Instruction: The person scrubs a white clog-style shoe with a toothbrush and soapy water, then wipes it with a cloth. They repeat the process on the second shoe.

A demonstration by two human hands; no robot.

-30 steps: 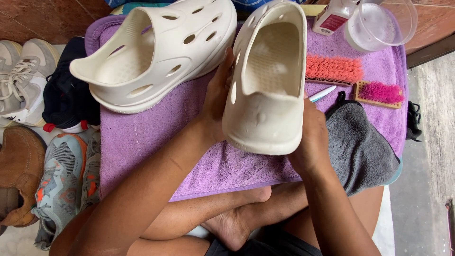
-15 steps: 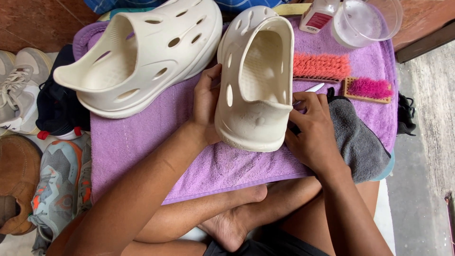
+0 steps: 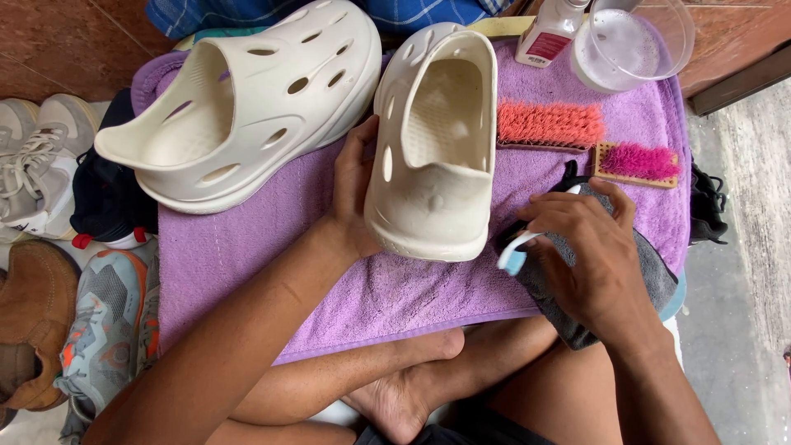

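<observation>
cream clog standing on its side on the purple towel, opening turned up toward the camera, heel end nearest the body. held at its left edge by the left hand, fingers curled around the side wall with the round holes, thumb at the heel rim, so closed on the shoe and not spread. just to the right of the heel, apart from the clog, the right hand resting on a grey cloth, fingers bent and pinching a small white and blue toothbrush, its head pointing toward the clog's sole edge. cannot tell if the toothbrush touches the clog.

second cream clog lying to the left on the same towel, bigger in view, tilted, not touched by either hand. beyond the right hand, an orange brush just beside the held clog, and a pink brush with wooden back further right. at the top edge a white bottle with red label and a clear plastic bowl with some cloudy liquid. at the far left, off the towel, several other shoes: white sneaker, brown shoe, grey and orange sneaker. crossed bare legs below the towel.
</observation>
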